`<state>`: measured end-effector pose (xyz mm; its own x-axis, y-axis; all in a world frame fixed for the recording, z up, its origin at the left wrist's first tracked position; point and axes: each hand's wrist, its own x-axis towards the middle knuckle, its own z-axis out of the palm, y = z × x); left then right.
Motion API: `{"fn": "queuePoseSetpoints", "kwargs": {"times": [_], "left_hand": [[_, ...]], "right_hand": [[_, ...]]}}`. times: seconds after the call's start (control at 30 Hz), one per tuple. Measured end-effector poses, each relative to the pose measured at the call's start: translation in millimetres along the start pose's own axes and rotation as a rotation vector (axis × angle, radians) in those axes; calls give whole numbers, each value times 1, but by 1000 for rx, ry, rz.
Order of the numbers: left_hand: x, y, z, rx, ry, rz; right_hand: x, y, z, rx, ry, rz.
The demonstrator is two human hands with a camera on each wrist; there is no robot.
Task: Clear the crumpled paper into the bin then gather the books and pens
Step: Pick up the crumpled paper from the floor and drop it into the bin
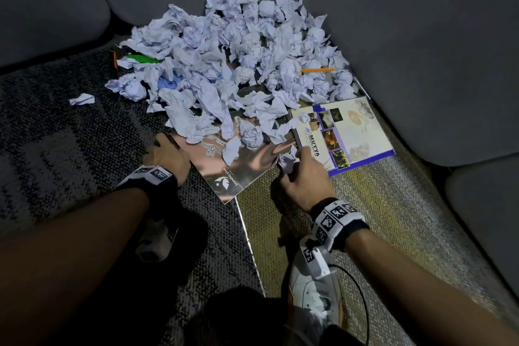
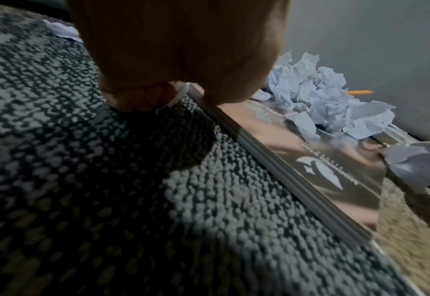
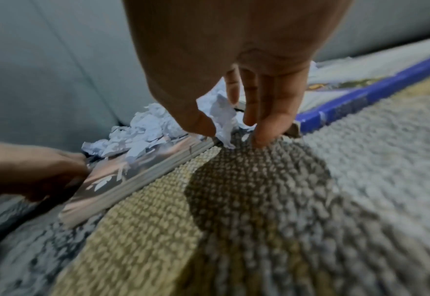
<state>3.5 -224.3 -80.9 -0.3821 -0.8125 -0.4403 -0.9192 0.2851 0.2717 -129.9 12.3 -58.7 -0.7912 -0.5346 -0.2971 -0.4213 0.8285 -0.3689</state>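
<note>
A big heap of crumpled paper [image 1: 233, 64] lies on the carpet against the sofa and spills over a glossy pink-toned book [image 1: 247, 168]. My left hand [image 1: 164, 153] grips that book's left corner [image 2: 310, 170], thumb on top and fingers curled under the edge [image 2: 175, 98]. My right hand [image 1: 292, 166] pinches one crumpled paper ball [image 3: 221, 116] at the book's right corner, fingertips [image 3: 261, 138] touching the carpet. A blue-bordered book [image 1: 345, 132] lies to the right. An orange pencil [image 1: 318, 69] rests on the heap. A green pen [image 1: 140, 58] and an orange pen [image 1: 114, 59] sit at its left edge.
Grey sofa cushions [image 1: 421, 36] wall in the heap at the back and right. One stray paper scrap [image 1: 82, 99] lies alone on the dark patterned carpet [image 1: 70, 163]. My white shoe [image 1: 311, 289] and a black cable [image 1: 362, 298] are near the bottom.
</note>
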Motion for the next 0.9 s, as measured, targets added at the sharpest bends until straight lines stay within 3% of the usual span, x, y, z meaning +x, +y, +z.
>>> {"fn": "queuePoseSetpoints", "kwargs": {"times": [0.3, 0.5, 0.6, 0.73, 0.9], "left_hand": [[10, -19, -16, 171, -125, 284], [-10, -4, -29, -114, 98, 374], [-24, 20, -32, -234, 53, 407], [-36, 46, -19, -144, -95, 563], [-40, 55, -8, -119, -20, 576]], "right_hand": [[20, -9, 5, -143, -63, -104], [23, 1, -5, -46, 93, -79], [27, 7, -8, -76, 152, -125], [37, 13, -3, -191, 92, -156], [45, 11, -6, -291, -6, -151]]}}
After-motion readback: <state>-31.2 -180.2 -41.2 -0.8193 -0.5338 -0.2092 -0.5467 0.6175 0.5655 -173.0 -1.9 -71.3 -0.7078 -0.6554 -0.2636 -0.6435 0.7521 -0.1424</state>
